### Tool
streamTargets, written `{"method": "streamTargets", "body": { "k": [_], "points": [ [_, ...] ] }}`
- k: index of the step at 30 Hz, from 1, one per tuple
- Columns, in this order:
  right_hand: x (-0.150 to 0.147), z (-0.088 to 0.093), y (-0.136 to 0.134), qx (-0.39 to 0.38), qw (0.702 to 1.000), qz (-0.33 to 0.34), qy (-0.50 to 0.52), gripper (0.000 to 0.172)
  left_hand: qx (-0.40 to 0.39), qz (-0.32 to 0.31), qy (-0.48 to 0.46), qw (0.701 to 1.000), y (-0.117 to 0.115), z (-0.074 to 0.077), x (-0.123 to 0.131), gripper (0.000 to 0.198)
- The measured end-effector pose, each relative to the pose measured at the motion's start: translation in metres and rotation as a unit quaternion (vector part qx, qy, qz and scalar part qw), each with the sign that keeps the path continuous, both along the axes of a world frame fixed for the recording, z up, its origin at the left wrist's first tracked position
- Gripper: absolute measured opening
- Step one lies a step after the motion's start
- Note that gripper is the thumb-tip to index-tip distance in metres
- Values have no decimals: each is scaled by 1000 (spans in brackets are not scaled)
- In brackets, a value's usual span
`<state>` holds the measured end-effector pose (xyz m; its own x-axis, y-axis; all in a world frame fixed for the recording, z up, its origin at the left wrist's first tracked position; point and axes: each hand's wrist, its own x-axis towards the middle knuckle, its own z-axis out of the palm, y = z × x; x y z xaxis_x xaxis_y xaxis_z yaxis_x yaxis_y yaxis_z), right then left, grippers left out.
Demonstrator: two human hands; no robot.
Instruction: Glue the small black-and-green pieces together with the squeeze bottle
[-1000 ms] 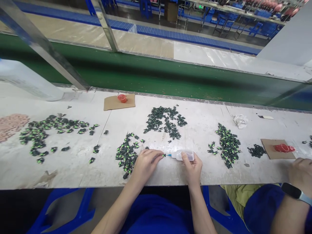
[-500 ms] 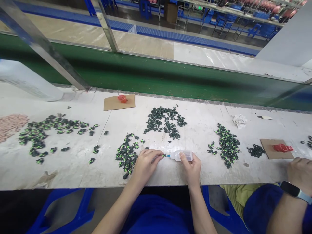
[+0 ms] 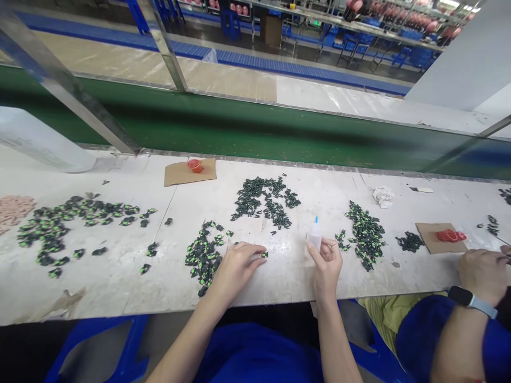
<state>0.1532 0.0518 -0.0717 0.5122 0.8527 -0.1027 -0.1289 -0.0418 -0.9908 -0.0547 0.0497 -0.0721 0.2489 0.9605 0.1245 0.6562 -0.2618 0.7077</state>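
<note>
Between thumb and fingertips, my left hand (image 3: 238, 264) pinches a small black-and-green part (image 3: 264, 255), just above the table. My right hand (image 3: 328, 266) is closed around a translucent squeeze bottle (image 3: 314, 238), whose thin blue tip points up and away from the part. Beside my left wrist lies a pile of black-and-green parts (image 3: 203, 255). Farther back is a heap of small dark pieces (image 3: 263, 199). To the right of the bottle is another pile of black-and-green pieces (image 3: 365, 234).
Red cups sit on cardboard, one at the back (image 3: 195, 166), one at right (image 3: 450, 235). More black-and-green parts (image 3: 51, 229) spread leftward. Crumpled tissue (image 3: 384, 197) lies at back right. A co-worker's hand (image 3: 483, 274) rests at the right edge. A green barrier (image 3: 239, 133) runs behind.
My right hand has drawn the bottle away from the part, rightward, and turned its tip upward. My left hand still pinches the part. The camera view has shifted slightly.
</note>
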Motion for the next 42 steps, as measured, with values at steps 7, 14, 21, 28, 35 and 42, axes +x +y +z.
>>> {"method": "streamTargets", "body": {
  "k": [7, 14, 21, 28, 35, 42],
  "points": [
    [5, -4, 18, -6, 1000, 21, -13, 56, 51, 17, 67, 996, 35, 8, 20, 22],
    [-4, -9, -27, 19, 973, -36, -226, 76, 108, -4, 68, 992, 42, -13, 29, 33],
    [-52, 3, -61, 21, 999, 26, 25, 40, 44, -48, -128, 990, 9, 21, 30, 26],
    [-64, 5, -47, 10, 986, 40, 164, 38, -51, 70, -165, 982, -31, 1, 26, 31],
    [-61, 3, -52, -26, 986, 52, 154, 46, 115, -55, -45, 991, -15, -31, -9, 37],
    [-56, 3, -55, -43, 992, 82, 80, 41, 120, 5, 47, 992, -12, -43, -8, 47]
  ]
}}
